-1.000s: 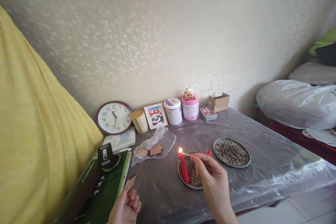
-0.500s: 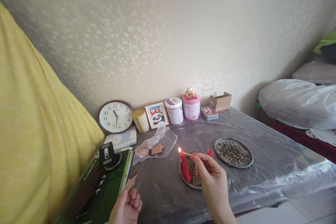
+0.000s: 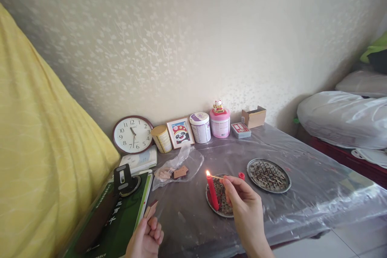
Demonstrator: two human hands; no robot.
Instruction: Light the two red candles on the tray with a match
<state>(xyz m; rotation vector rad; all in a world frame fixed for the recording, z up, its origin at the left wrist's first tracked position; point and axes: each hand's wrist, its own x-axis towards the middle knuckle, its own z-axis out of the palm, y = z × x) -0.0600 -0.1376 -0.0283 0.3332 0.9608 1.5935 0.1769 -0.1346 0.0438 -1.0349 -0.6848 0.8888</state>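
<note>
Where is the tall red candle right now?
In the head view, the tall red candle stands just right of centre on the nearer round tray, left of the right hand.

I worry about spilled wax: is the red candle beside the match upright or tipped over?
Upright, leaning slightly in this view: the red candle stands on the round tray, its top by the flame.

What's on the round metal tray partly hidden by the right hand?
A slender red candle stands on the tray, at left. The right hand covers its right part, so anything there cannot be seen; past the hand, a round red tip shows.
</note>
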